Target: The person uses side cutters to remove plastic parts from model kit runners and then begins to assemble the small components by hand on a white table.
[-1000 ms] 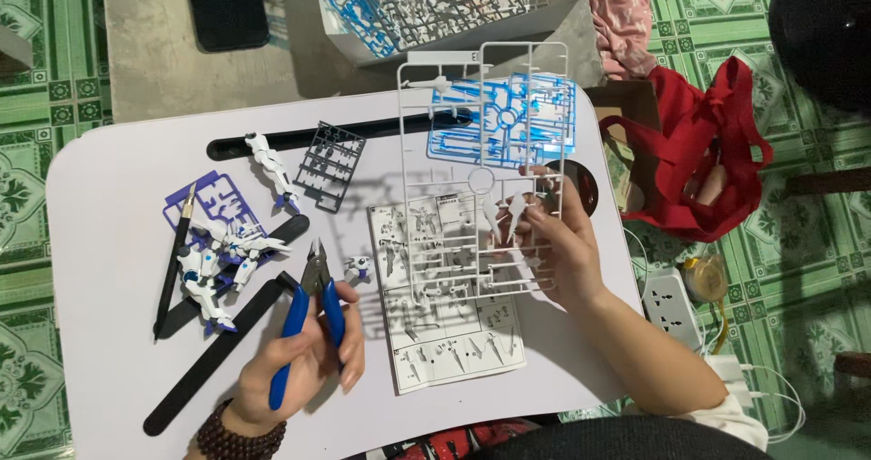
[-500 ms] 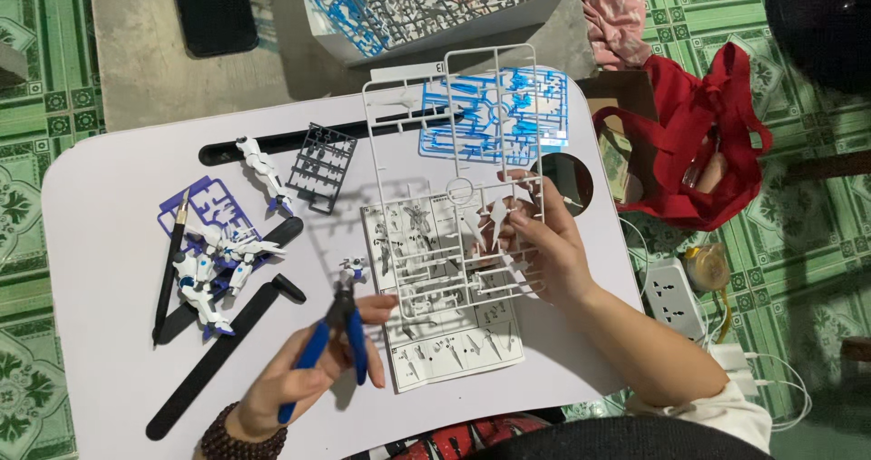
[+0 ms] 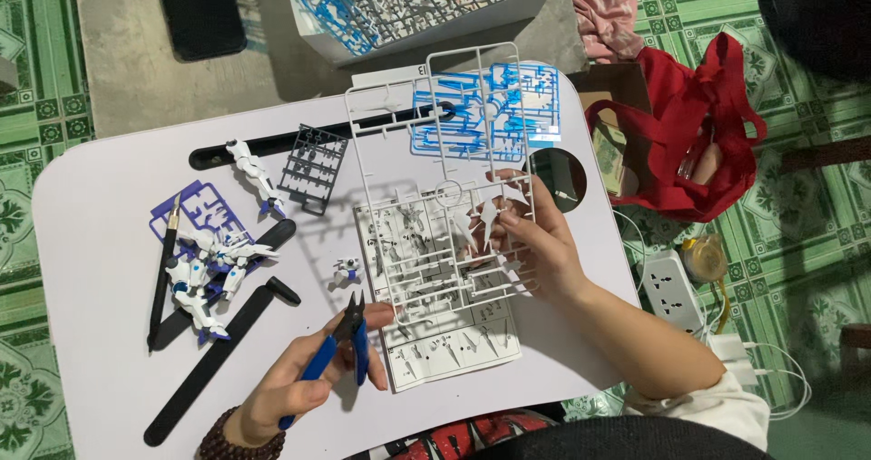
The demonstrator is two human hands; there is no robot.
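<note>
**Two hands at work over a white lap table**

One white lap table (image 3: 109,242) fills most of the view, and every place below is given relative to it. Beyond its far edge, an open box of blue and white part frames (image 3: 408,6) is seen on the floor. Off its right edge, a red cloth bag (image 3: 699,142) and a white power strip (image 3: 671,288) are found.

Above the middle of the table, a white part frame (image 3: 435,233) is held up by the right hand (image 3: 535,242), whose fingers are closed on the frame's right edge. Beneath it, flat on the table, a printed instruction sheet (image 3: 454,351) is laid. At the far right of the table, a blue part frame (image 3: 490,106) is partly covered by the white one.

Near the table's front edge, blue-handled nippers (image 3: 349,342) are gripped in the left hand (image 3: 308,378), fingers wrapped round the handles; the tips point toward the white frame, and whether they are parted cannot be told.

On the left half of the table, a half-built white and blue model figure (image 3: 204,274) lies over long black strips (image 3: 218,360), with a purple part frame (image 3: 204,206) behind it. A dark grey part frame (image 3: 313,165) is set further back, and a tiny assembled piece (image 3: 347,269) sits just beside the nippers' tips.
</note>
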